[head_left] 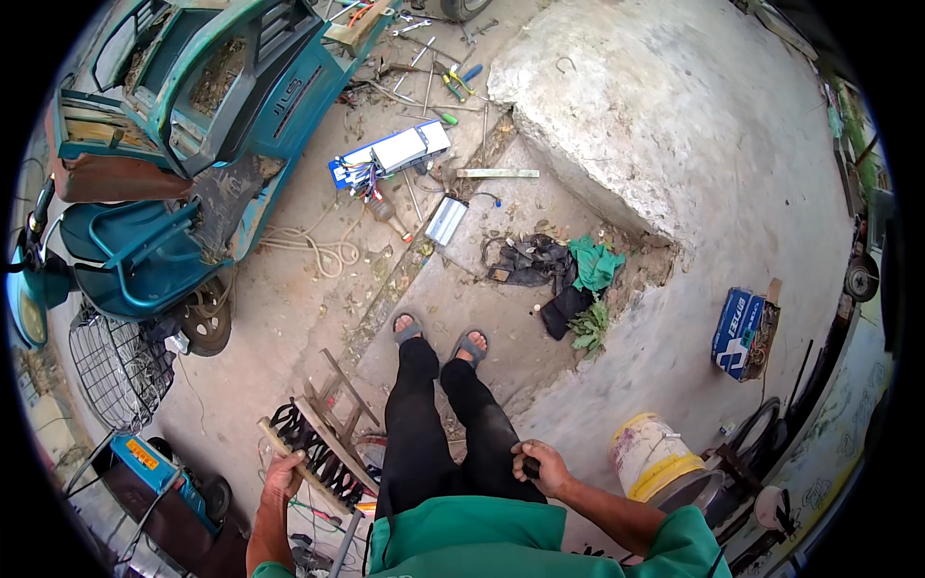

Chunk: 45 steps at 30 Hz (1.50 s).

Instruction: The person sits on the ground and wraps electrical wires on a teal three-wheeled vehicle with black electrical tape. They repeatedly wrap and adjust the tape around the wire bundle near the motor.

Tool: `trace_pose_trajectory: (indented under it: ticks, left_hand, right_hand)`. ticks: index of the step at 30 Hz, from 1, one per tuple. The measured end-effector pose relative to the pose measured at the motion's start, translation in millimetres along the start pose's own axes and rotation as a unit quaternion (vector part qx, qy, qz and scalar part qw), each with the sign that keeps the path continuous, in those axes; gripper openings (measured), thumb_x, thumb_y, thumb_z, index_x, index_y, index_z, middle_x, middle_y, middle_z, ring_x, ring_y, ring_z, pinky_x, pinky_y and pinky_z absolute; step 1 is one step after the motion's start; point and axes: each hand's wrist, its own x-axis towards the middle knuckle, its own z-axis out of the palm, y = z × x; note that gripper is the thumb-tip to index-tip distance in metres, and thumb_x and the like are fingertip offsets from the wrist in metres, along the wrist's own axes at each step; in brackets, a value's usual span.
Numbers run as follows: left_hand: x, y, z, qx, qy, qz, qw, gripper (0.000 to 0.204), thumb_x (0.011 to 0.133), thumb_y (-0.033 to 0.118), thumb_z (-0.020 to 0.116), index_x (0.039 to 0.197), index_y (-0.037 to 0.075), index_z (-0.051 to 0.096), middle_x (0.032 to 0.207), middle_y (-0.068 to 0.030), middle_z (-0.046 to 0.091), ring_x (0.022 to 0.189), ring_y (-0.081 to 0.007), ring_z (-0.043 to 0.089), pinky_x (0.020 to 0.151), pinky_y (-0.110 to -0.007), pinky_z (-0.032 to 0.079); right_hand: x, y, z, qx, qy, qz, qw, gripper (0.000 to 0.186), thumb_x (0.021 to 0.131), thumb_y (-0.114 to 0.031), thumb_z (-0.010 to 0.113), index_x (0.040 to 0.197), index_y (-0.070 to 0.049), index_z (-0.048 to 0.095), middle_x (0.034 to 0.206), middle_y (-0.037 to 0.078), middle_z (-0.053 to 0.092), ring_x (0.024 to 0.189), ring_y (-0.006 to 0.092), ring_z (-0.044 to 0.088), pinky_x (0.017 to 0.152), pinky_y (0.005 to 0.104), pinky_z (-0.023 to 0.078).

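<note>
My left hand [284, 473] grips the edge rail of a wooden folding stool [345, 458] with a seat of black woven straps. The stool is tilted beside my left leg, its legs pointing away from me. Next to my right thigh, my right hand [547, 468] is closed around a small dark object [531, 467]; fingers cover most of it, so its kind is unclear. Ahead of my feet lie a silver box-shaped unit [446, 222], a larger white-and-blue unit [397, 152] with bundled wires, and a bottle [387, 214].
A teal three-wheeled vehicle [279, 106] stands at the left. Wrenches and pliers [457, 81] are scattered at the far side. Black and green cloths [595, 263] lie by a raised concrete slab [617, 116]. At right are a blue carton [740, 332] and a white-yellow bucket [650, 453].
</note>
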Motion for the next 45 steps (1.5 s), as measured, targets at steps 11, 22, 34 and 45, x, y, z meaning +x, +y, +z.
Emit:
trace_pose_trajectory:
  ticks: [11, 22, 34, 45]
  left_hand:
    - [22, 7, 126, 0.012, 0.147, -0.122, 0.981, 0.03, 0.089, 0.003, 0.069, 0.118, 0.005, 0.059, 0.103, -0.0102, 0.066, 0.083, -0.0236, 0.067, 0.071, -0.042, 0.061]
    - [9, 75, 222, 0.043, 0.208, -0.15, 0.966, 0.02, 0.088, 0.01, 0.073, 0.099, 0.005, 0.058, 0.083, -0.0078, 0.064, 0.061, -0.0211, 0.059, 0.053, -0.039, 0.052]
    - [-67, 117, 514, -0.015, 0.262, -0.235, 0.936, 0.014, 0.085, 0.01, 0.074, 0.089, 0.001, 0.064, 0.075, -0.0118, 0.066, 0.057, -0.0256, 0.063, 0.048, -0.038, 0.049]
    - [-63, 73, 789, -0.236, 0.163, -0.3, 0.91, 0.019, 0.09, 0.018, 0.071, 0.1, 0.002, 0.065, 0.081, -0.0108, 0.067, 0.067, -0.0257, 0.066, 0.06, -0.041, 0.054]
  right_hand:
    - [-2, -218, 81, -0.031, -0.02, -0.079, 0.996, 0.028, 0.101, -0.025, 0.054, 0.111, 0.001, 0.059, 0.081, 0.011, 0.064, 0.07, 0.0206, 0.062, 0.062, 0.0327, 0.049]
    - [-23, -466, 183, -0.05, -0.15, -0.145, 0.977, 0.027, 0.101, -0.021, 0.053, 0.112, 0.003, 0.059, 0.084, 0.011, 0.064, 0.075, 0.02, 0.062, 0.068, 0.0335, 0.05]
    - [-16, -840, 229, -0.176, -0.181, -0.138, 0.958, 0.021, 0.101, -0.017, 0.054, 0.105, 0.001, 0.063, 0.082, 0.008, 0.065, 0.07, 0.0173, 0.062, 0.062, 0.0313, 0.049]
    - [-3, -948, 299, -0.394, -0.121, 0.028, 0.911, 0.02, 0.102, -0.021, 0.056, 0.106, -0.002, 0.061, 0.081, 0.005, 0.063, 0.071, 0.0138, 0.061, 0.064, 0.0289, 0.048]
